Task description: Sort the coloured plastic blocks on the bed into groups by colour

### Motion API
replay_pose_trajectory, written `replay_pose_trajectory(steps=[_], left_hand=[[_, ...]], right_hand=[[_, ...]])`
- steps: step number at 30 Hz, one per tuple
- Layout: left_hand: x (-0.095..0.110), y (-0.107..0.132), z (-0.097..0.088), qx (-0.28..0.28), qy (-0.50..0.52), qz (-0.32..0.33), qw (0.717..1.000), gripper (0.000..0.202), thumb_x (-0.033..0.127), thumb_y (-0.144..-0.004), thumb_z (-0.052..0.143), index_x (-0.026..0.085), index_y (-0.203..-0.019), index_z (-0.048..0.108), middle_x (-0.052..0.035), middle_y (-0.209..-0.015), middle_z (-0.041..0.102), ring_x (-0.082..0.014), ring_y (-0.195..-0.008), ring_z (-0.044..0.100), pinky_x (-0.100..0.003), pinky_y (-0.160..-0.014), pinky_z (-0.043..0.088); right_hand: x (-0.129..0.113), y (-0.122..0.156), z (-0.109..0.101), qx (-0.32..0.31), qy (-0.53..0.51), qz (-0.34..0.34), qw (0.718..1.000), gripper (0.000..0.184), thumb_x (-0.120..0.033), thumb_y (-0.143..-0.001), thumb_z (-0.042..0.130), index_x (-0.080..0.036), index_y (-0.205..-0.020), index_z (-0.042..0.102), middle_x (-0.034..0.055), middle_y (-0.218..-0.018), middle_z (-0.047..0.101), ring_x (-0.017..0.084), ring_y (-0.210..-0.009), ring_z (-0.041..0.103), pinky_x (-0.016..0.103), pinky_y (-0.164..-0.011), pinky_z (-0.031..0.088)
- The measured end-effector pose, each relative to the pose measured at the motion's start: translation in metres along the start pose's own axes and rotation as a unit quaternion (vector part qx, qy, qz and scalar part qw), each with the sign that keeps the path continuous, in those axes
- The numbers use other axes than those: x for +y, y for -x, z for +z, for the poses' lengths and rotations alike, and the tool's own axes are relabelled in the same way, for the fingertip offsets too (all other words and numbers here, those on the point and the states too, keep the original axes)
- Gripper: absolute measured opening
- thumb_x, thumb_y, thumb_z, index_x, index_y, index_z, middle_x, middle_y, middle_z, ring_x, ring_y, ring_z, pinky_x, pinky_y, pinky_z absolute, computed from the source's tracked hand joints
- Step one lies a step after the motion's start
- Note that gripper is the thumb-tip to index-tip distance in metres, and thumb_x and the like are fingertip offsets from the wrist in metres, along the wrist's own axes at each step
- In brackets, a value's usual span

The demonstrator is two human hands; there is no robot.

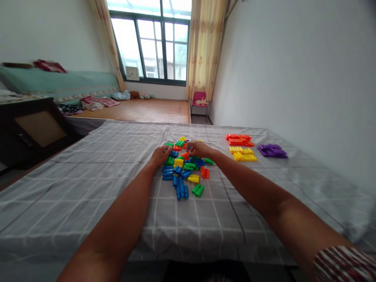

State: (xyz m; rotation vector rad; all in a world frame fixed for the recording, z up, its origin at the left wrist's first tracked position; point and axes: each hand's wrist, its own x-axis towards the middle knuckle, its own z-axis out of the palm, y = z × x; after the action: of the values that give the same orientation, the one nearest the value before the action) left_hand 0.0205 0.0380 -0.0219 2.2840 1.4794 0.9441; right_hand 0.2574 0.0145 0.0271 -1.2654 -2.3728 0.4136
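On the near side of both hands, blue pieces [182,191] and a green pair [197,190] are spread on checked cloth [164,225]. Beyond, a mixed pile [178,162] is flanked by the left hand [161,154] and overhung by the right hand [198,149]; hands set apart, either grip can't be told. Rightward, yellow pieces [243,156], purple pieces [272,151], then orange pieces [238,140] are grouped.
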Motion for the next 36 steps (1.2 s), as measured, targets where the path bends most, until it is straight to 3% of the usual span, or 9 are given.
replay_pose_trajectory(steps=[5, 8, 11, 14, 18, 23, 25, 30, 36], left_hand=[[-0.001, 0.000, -0.002, -0.016, -0.019, -0.008, 1.000, 0.047, 0.047, -0.088, 0.038, 0.019, -0.092, 0.074, -0.0067, -0.091, 0.074, -0.0194, -0.083, 0.065, -0.026, -0.073, 0.046], [-0.001, 0.000, -0.003, -0.023, -0.033, -0.006, 0.999, 0.050, 0.049, -0.088, 0.034, 0.019, -0.092, 0.074, -0.0057, -0.090, 0.074, -0.0194, -0.082, 0.064, -0.026, -0.072, 0.045], [-0.001, -0.001, -0.003, -0.029, -0.036, -0.002, 0.999, 0.053, 0.051, -0.089, 0.033, 0.019, -0.091, 0.074, -0.0058, -0.088, 0.074, -0.0201, -0.082, 0.064, -0.026, -0.073, 0.046], [0.000, -0.002, -0.002, -0.036, -0.034, 0.003, 0.999, 0.054, 0.052, -0.088, 0.033, 0.019, -0.092, 0.074, -0.0070, -0.089, 0.074, -0.0214, -0.084, 0.065, -0.028, -0.075, 0.046], [0.001, -0.002, -0.002, -0.036, -0.034, 0.000, 0.999, 0.053, 0.052, -0.087, 0.034, 0.019, -0.095, 0.074, -0.0072, -0.096, 0.074, -0.0222, -0.088, 0.065, -0.029, -0.079, 0.047], [0.001, 0.001, -0.004, -0.038, -0.039, -0.012, 0.998, 0.054, 0.053, -0.087, 0.034, 0.019, -0.098, 0.074, -0.0072, -0.099, 0.074, -0.0226, -0.089, 0.065, -0.029, -0.079, 0.047], [0.001, 0.001, -0.006, -0.041, -0.042, -0.013, 0.998, 0.054, 0.054, -0.087, 0.033, 0.020, -0.098, 0.074, -0.0067, -0.097, 0.075, -0.0224, -0.089, 0.065, -0.029, -0.078, 0.047], [-0.001, -0.001, -0.006, -0.041, -0.031, -0.007, 0.999, 0.052, 0.055, -0.087, 0.034, 0.022, -0.095, 0.074, -0.0056, -0.098, 0.075, -0.0233, -0.093, 0.065, -0.029, -0.082, 0.047], [-0.001, -0.001, -0.005, -0.038, -0.030, -0.007, 0.999, 0.050, 0.056, -0.086, 0.037, 0.022, -0.090, 0.074, -0.0051, -0.097, 0.075, -0.0236, -0.091, 0.066, -0.029, -0.081, 0.048]], right_hand=[[0.024, 0.017, -0.016, 0.110, -0.064, 0.018, 0.992, 0.015, -0.019, -0.072, 0.074, -0.018, -0.082, 0.063, -0.0011, -0.078, 0.066, 0.012, -0.072, 0.061, 0.023, -0.067, 0.047], [0.067, 0.038, -0.049, 0.146, -0.171, 0.122, 0.967, 0.021, -0.030, -0.075, 0.075, -0.017, -0.083, 0.061, 0.0012, -0.076, 0.066, 0.012, -0.068, 0.061, 0.023, -0.060, 0.048], [0.120, 0.070, -0.084, 0.209, -0.244, 0.242, 0.916, 0.031, -0.039, -0.072, 0.079, -0.017, -0.082, 0.059, 0.0028, -0.076, 0.067, 0.012, -0.063, 0.062, 0.025, -0.056, 0.051], [0.158, 0.101, -0.105, 0.254, -0.268, 0.290, 0.883, 0.037, -0.038, -0.067, 0.084, -0.016, -0.081, 0.058, 0.0027, -0.075, 0.067, 0.013, -0.063, 0.063, 0.026, -0.059, 0.055], [0.174, 0.118, -0.114, 0.270, -0.280, 0.280, 0.878, 0.037, -0.033, -0.065, 0.086, -0.015, -0.080, 0.058, 0.0026, -0.073, 0.067, 0.013, -0.065, 0.064, 0.027, -0.062, 0.056], [0.194, 0.126, -0.142, 0.405, -0.185, 0.308, 0.841, 0.026, -0.033, -0.077, 0.075, -0.015, -0.090, 0.062, 0.0066, -0.082, 0.070, 0.014, -0.071, 0.066, 0.026, -0.066, 0.056], [0.209, 0.136, -0.156, 0.392, -0.088, 0.368, 0.839, 0.024, -0.034, -0.078, 0.072, -0.014, -0.090, 0.065, 0.0098, -0.085, 0.071, 0.017, -0.074, 0.068, 0.028, -0.068, 0.056], [0.236, 0.159, -0.167, 0.240, 0.183, 0.474, 0.827, 0.021, -0.035, -0.077, 0.070, -0.016, -0.086, 0.073, 0.0127, -0.091, 0.074, 0.026, -0.088, 0.068, 0.035, -0.077, 0.053], [0.238, 0.148, -0.156, 0.177, 0.212, 0.537, 0.797, 0.030, -0.034, -0.078, 0.066, -0.012, -0.097, 0.075, 0.0204, -0.101, 0.072, 0.029, -0.096, 0.067, 0.035, -0.077, 0.052]])
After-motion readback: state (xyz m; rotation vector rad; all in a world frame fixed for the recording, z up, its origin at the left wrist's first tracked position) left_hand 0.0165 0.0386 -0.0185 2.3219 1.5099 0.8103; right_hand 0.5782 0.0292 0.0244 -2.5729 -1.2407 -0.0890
